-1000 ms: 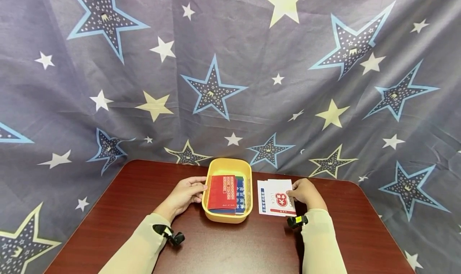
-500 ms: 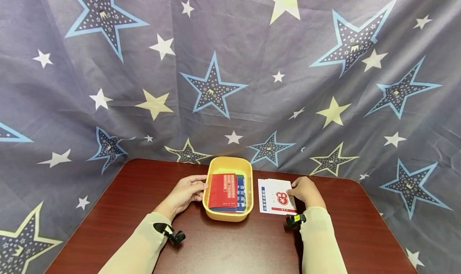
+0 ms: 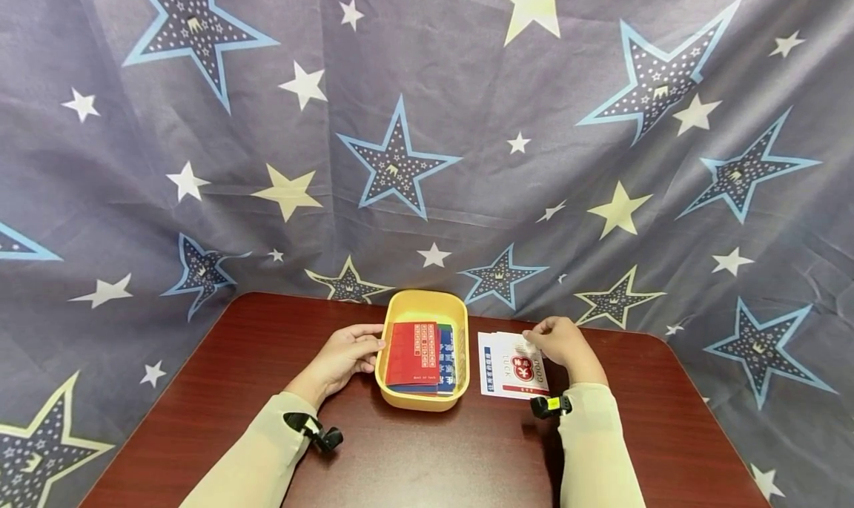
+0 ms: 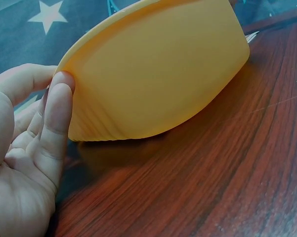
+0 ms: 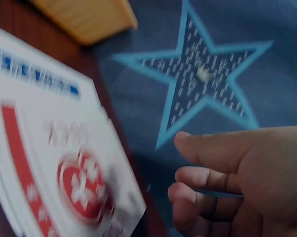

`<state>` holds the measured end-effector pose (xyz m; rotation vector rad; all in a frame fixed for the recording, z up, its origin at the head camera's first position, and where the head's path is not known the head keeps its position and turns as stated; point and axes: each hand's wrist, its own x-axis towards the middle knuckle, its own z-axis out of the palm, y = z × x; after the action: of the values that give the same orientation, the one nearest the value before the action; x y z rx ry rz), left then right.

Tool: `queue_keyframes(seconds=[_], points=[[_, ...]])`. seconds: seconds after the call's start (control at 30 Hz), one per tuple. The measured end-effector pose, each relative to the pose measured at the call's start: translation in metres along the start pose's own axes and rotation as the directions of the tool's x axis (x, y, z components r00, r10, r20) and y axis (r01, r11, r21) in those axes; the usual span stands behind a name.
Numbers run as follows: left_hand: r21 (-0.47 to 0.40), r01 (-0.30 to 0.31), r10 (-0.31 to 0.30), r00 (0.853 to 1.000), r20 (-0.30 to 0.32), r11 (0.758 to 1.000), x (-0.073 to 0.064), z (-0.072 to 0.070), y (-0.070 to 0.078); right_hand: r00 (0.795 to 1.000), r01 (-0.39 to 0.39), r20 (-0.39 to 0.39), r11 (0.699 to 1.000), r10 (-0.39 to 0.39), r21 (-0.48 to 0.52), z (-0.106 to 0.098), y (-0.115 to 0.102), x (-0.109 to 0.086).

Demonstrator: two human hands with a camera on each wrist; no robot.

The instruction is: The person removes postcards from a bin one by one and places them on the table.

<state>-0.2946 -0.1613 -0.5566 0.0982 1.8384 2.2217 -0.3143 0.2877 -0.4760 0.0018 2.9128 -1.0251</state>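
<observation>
A yellow plastic basket [image 3: 424, 403] stands near the back of the table. Its left rim is pinched by my left hand [image 3: 342, 361]; in the left wrist view a fingertip presses the outer wall [image 4: 148, 74]. Inside lie a red card [image 3: 403, 354] with white print and blue cards [image 3: 448, 361] partly under it. To the right is a small stack of white cards [image 3: 495, 383], the top one printed with a red emblem and "GOOD LUCK". My right hand [image 3: 562, 340] hovers at the stack's far right corner, fingers loosely bent; the right wrist view shows nothing held.
The reddish-brown wooden table [image 3: 400, 463] runs back to a grey curtain [image 3: 467, 122] with a star pattern, which hangs right behind its far edge. A black camera [image 3: 323, 440] is strapped to the left wrist and another [image 3: 548, 406] to the right.
My right hand has let go of the white cards and moved slightly up and left, away from their right edge. The left hand keeps its place on the basket's rim.
</observation>
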Motion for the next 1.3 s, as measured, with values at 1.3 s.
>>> queue_keyframes(seconds=[1.3], points=[[0.000,-0.002,0.002,1.000,-0.005,1.000,0.001,-0.001,-0.002,0.944,0.178,0.300,0.977,-0.137,-0.115,0.075,-0.170,0.019]])
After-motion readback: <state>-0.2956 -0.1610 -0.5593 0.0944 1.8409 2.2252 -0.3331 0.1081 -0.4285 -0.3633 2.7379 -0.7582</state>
